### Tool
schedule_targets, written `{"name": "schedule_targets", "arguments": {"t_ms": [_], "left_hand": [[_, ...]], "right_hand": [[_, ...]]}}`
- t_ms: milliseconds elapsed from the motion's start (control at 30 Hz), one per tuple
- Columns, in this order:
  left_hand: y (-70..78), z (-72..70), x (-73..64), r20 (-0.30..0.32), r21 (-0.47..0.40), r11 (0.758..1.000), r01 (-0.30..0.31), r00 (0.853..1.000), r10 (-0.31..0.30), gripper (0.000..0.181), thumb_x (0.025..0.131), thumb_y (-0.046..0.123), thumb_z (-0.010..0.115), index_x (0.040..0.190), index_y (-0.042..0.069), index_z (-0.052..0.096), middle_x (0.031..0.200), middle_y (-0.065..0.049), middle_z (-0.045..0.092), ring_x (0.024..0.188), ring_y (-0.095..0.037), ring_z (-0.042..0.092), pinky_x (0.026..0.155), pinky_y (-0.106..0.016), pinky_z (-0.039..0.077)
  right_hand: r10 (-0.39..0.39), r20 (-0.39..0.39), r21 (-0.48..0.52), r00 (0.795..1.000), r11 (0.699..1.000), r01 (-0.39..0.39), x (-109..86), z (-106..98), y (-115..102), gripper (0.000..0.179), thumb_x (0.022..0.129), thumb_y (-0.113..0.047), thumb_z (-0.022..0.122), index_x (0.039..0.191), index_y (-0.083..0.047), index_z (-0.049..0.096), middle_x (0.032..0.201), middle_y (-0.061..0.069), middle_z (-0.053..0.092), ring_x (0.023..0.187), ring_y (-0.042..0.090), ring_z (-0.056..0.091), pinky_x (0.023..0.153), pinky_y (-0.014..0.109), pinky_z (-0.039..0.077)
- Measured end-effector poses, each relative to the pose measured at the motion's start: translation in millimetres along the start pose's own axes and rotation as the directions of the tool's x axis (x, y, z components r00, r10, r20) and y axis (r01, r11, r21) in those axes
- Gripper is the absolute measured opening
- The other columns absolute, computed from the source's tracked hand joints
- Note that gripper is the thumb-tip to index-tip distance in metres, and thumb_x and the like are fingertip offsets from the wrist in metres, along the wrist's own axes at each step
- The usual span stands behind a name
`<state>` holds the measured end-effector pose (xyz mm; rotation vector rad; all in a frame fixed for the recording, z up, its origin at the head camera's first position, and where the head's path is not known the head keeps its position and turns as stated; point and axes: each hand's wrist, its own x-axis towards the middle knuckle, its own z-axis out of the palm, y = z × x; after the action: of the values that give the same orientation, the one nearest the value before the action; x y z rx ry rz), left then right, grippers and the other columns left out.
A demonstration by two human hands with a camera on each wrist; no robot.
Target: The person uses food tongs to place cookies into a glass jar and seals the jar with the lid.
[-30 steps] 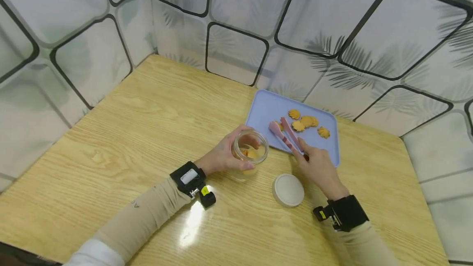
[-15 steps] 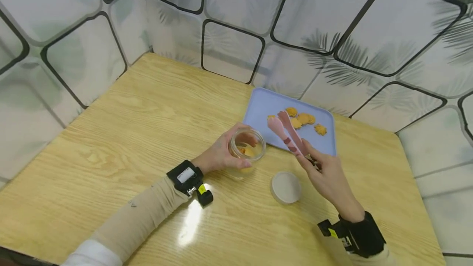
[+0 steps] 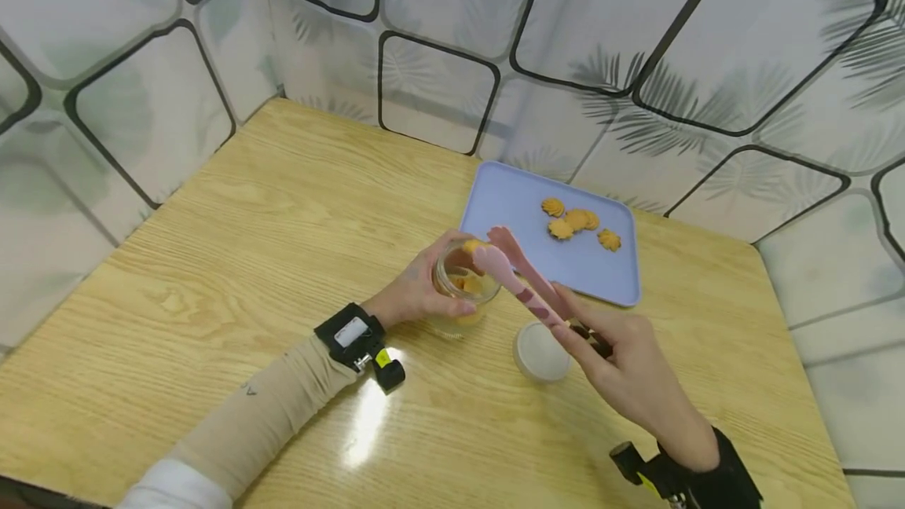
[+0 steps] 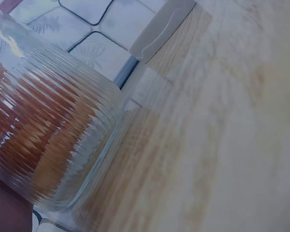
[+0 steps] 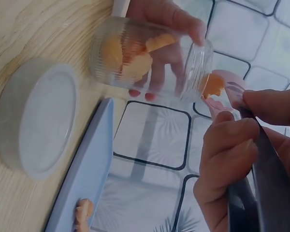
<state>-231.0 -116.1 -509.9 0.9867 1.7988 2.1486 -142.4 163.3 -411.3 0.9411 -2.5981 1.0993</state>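
Left hand (image 3: pixel 424 293): fingers wrapped around the glass jar (image 5: pixel 147 65), mid-frame in the head view. Right hand (image 3: pixel 632 360), lower right: fingers grip the pink tongs (image 3: pixel 525 295), whose tips hold a cookie (image 5: pixel 212 86) at the jar's mouth. Blue tray (image 3: pixel 495 199), right of upper centre, bears more cookies (image 3: pixel 576 220); white lid (image 3: pixel 542 352) below it. Judged: the jar wants steadying; the cookie should be centred inside the rim and lowered before the squeeze eases, lest it catch the edge.
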Motion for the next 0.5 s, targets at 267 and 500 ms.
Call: {"name": "schedule_targets", "arguments": {"t_ms": [267,500], "left_hand": [[-1.1,0.1,2.2,-0.002,0.01,1.0,0.005,1.0,-0.005,0.078,0.073,0.002,0.081,0.14,0.002,0.041,0.13,-0.013,0.058,0.112,-0.019,0.061,0.099,-0.048,0.054],[-2.6,-1.4,1.2,-0.01,0.008,1.0,-0.006,1.0,0.006,0.077,0.073,0.004,0.082,0.138,0.002,0.041,0.131,-0.009,0.058,0.114,-0.018,0.059,0.1,-0.042,0.052]], "right_hand": [[-0.025,0.034,0.017,0.999,1.0,0.024,-3.4,3.1,-5.8,0.05,0.092,0.004,0.069,0.14,-0.007,0.062,0.066,-0.013,0.055,0.049,-0.008,0.038,0.043,0.013,0.036],[-0.033,0.034,-0.026,0.999,0.999,0.034,-3.5,4.5,-5.4,0.053,0.091,0.002,0.071,0.142,-0.009,0.06,0.065,-0.016,0.053,0.049,-0.009,0.036,0.043,0.012,0.033]]}}
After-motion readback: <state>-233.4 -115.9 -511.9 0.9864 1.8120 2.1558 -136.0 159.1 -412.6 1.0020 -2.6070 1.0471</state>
